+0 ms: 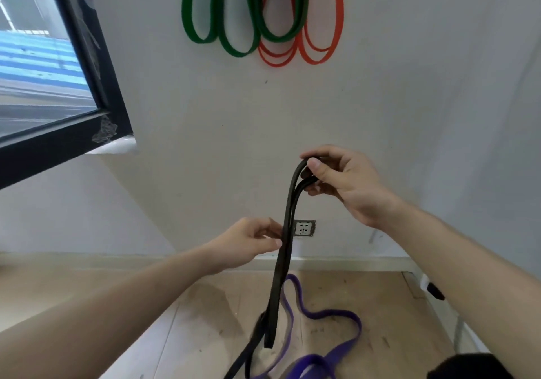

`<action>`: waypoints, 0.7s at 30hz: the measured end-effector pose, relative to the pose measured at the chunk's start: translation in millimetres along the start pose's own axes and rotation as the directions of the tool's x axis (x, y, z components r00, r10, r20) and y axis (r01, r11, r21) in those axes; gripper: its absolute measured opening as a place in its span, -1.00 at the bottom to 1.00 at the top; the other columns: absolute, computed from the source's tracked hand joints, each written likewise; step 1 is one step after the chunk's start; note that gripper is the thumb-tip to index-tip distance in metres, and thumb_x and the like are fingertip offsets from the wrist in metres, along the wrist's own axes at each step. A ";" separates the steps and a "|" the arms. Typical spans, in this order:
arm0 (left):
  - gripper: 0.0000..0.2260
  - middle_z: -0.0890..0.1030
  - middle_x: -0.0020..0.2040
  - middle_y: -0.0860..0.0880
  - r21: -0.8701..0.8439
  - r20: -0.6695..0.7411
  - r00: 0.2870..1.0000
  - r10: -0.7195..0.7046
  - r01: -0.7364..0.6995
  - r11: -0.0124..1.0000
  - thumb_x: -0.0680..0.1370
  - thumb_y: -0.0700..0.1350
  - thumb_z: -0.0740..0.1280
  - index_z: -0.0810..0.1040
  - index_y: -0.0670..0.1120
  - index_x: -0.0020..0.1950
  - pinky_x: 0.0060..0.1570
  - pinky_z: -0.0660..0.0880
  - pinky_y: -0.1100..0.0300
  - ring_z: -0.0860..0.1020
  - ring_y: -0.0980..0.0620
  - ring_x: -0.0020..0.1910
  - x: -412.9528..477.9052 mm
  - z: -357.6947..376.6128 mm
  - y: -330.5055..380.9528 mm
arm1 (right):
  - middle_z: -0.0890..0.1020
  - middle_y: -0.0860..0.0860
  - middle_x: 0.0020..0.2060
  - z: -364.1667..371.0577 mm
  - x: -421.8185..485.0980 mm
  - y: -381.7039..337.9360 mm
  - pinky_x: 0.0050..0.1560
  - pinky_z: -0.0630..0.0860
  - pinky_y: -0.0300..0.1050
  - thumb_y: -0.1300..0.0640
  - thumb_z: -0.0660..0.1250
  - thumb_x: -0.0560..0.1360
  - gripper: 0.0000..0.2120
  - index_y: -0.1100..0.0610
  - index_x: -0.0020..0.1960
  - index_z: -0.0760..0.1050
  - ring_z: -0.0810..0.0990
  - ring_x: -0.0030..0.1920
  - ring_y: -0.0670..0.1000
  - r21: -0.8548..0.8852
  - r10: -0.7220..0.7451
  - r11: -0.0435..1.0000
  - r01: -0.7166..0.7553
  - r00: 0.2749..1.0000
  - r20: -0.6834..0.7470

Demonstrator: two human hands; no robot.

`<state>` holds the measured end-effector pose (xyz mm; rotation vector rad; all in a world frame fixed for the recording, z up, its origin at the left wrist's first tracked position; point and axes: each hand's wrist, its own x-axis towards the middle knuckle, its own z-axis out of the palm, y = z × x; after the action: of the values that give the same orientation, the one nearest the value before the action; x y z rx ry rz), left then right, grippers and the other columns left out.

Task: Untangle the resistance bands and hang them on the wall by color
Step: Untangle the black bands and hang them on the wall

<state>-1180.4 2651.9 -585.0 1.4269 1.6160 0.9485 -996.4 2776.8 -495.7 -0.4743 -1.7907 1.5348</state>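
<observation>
My right hand (342,182) is gripping the top fold of the black resistance band (283,264), my left hand (248,241) is pinching its strands just below, and the band, which I judge limp, light and rubbery, is dangling onto the purple band (330,313) beneath both hands, so that fold seems the best hold.

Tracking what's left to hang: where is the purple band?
In the head view, the purple band lies on the floor at lower centre, beside the black band's trailing end.

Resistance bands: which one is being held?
The black band, gripped by right hand and left hand; green bands and orange bands hang on the wall, purple band lies on floor.
</observation>
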 end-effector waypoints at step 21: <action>-0.81 0.74 0.00 -0.08 -0.194 -0.105 0.994 0.034 -0.054 0.980 0.55 -0.15 0.47 0.62 -0.14 0.14 0.25 0.55 0.10 0.70 0.02 0.06 5.1 3.5 21.4 | 0.65 0.17 -0.10 -26.3 6.6 -12.0 -0.19 0.56 -0.14 0.31 0.20 0.63 -0.80 0.22 0.02 0.60 0.63 -0.20 0.10 0.186 0.070 0.982 -0.046 0.990 -0.125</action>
<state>-1168.5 2659.2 -567.6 1.3011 1.5211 1.1891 -979.9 2797.0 -481.5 -0.5283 -1.5324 1.6509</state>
